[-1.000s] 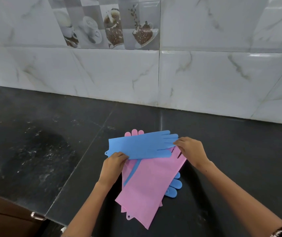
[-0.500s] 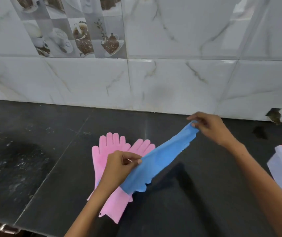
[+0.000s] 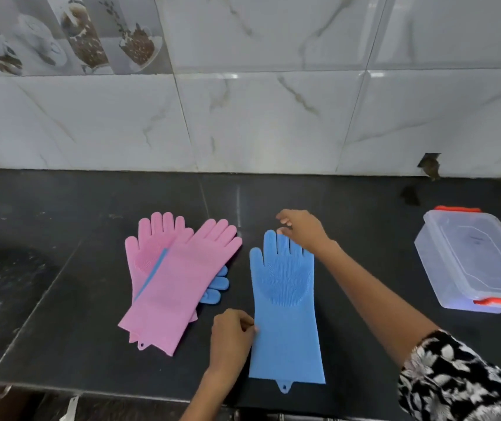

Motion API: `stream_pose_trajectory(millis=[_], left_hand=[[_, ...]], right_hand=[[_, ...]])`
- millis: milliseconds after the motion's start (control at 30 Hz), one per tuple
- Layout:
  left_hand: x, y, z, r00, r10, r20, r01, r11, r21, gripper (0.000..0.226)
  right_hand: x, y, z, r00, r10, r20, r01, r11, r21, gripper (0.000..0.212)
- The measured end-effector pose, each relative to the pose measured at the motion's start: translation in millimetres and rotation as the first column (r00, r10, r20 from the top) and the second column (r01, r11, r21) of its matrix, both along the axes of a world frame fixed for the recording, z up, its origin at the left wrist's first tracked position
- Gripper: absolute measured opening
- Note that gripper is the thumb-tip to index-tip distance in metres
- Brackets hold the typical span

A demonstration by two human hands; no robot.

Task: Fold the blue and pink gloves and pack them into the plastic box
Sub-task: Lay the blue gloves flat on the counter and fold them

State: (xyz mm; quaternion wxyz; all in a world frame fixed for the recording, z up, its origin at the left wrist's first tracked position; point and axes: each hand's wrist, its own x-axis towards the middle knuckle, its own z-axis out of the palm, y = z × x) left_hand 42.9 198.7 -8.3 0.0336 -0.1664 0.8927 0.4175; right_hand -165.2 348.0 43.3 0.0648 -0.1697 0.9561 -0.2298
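Note:
One blue glove (image 3: 285, 302) lies flat on the dark counter, palm side up, fingers toward the wall. My left hand (image 3: 232, 335) pinches its left edge near the cuff. My right hand (image 3: 302, 229) hovers at its fingertips with fingers apart, just touching them. To the left, two pink gloves (image 3: 179, 281) lie overlapped, and a second blue glove (image 3: 215, 287) pokes out from under them. The clear plastic box (image 3: 471, 262), with its lid on and an orange seal, stands at the far right.
The black stone counter (image 3: 60, 268) runs to a tiled wall (image 3: 273, 123) at the back. Its front edge (image 3: 91, 390) is close below the gloves. Bare counter lies between the blue glove and the box.
The blue glove was lifted off the pink pile, carried right while stretched between both hands, and now lies flat beside the pile. My right hand has loosened at the fingertips. The view shifted right, showing the box.

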Motion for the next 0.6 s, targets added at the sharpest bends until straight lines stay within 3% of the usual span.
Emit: stream_pose_trajectory(millis=[100,167,233,400,600], left_hand=[[-1.6,-3.4,-0.9,0.998,-0.016,-0.066,0.011,0.997,-0.071,0.008],[-14.0,-1.5,1.0,0.99,-0.054,-0.133,0.047,0.997,-0.059,0.02],[-33.3,2.4,6.6,0.979,-0.038,-0.201,0.036,0.999,-0.014,0.013],[-71.8,7.1,-0.2,0.98,-0.003,-0.201,-0.004,0.999,-0.035,0.005],[-80.3,9.4,-13.1,0.972,0.045,-0.231,-0.049,0.999,-0.008,0.011]], right_hand=[[25.2,26.0,-27.5,0.977,-0.21,-0.035,0.21,0.978,-0.006,0.019],[42.5,44.7,-42.3,0.94,-0.342,-0.003,0.342,0.939,-0.028,0.02],[55.2,54.9,-51.1,0.906,-0.421,0.038,0.423,0.903,-0.074,0.026],[63.4,43.6,-55.3,0.868,-0.491,0.076,0.496,0.849,-0.18,0.024],[63.6,44.7,-58.8,0.82,-0.563,0.103,0.567,0.773,-0.284,0.011]])
